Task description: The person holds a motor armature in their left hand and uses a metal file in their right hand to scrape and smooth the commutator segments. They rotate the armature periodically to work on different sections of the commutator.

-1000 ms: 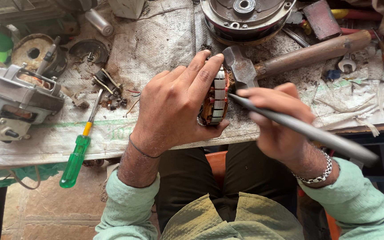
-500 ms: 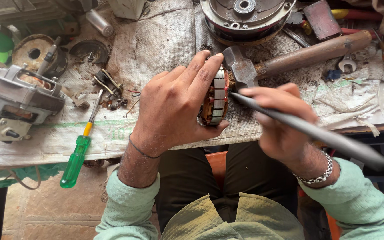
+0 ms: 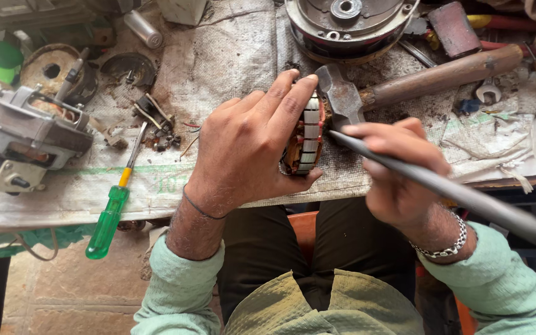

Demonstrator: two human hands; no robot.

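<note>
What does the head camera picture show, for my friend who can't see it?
A left hand grips a round motor winding at a workbench edge while the right hand holds a long metal rod against it. A hammer and green screwdriver lie nearby.

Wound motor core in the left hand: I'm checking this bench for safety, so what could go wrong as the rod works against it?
The metal rod in the right hand points at the wound core, which the left hand grips with fingertips close by; a slip could jab them. The tip could also nick the copper windings. The green screwdriver overhangs the bench edge and might get knocked off.
</note>
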